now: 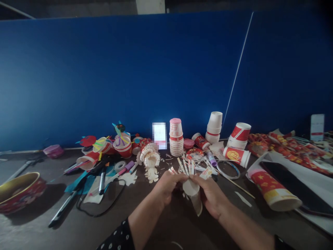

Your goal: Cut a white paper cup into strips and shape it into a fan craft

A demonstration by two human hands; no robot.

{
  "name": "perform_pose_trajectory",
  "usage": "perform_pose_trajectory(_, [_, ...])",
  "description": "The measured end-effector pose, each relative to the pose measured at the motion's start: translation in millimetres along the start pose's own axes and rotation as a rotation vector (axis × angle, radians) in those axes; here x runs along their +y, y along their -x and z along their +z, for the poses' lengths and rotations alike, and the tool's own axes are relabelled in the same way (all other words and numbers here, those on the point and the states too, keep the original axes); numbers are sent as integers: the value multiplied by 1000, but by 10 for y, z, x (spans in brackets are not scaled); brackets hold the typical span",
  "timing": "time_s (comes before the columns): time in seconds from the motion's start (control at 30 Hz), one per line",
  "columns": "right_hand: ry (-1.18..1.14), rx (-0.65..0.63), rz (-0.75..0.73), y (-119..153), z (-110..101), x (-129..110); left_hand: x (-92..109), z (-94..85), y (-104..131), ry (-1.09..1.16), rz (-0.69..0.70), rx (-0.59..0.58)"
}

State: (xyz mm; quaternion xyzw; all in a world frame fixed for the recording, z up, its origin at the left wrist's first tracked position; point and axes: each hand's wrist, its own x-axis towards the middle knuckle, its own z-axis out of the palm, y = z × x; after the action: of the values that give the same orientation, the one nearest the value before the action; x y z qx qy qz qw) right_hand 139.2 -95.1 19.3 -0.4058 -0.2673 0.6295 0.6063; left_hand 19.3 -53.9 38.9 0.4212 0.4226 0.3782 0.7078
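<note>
Between my two hands is a white paper cup (191, 189) whose side is cut into narrow strips (186, 166) fanning out away from me. My left hand (168, 185) grips it from the left, thumb pressed at the base of the strips. From the right, my right hand (212, 192) pinches the strips with its thumb, and the other fingers are partly hidden. A wider flap of the cup hangs down toward me. Just beyond my left hand lies a white paper figure with a curled paper ruff (151, 158).
At the back stand a tall stack of paper cups (176, 139) and another white stack (214, 126). To the right lie a red cup (274, 189) and a black phone (296, 185). Leftward are a marker (102, 182), a utility knife (63, 208), decorated cups (122, 144) and a round tin (22, 191).
</note>
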Motion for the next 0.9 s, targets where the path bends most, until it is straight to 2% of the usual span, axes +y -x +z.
perform_pose_trajectory(0.1, [-81, -6, 47, 4, -13, -31, 36, -83, -41, 23, -34, -87])
perform_pose_trajectory(0.2, [-154, -32, 76, 1, -8, -51, 50, -141, -47, 54, -11, -194])
perform_pose_trajectory(0.33, [-164, -60, 90, 12, 3, -69, 54, -185, -26, 85, 29, -371])
perform_pose_trajectory(0.4, [-156, -65, 97, 24, 8, -82, 67, -189, -15, 87, 42, -401])
perform_pose_trajectory(0.63, [-172, -113, 204, 37, 10, -114, 77, -135, -4, 105, 66, -307])
perform_pose_trajectory(0.9, [-76, 8, 9, 22, 17, -56, -39, -102, -58, 65, 70, -126])
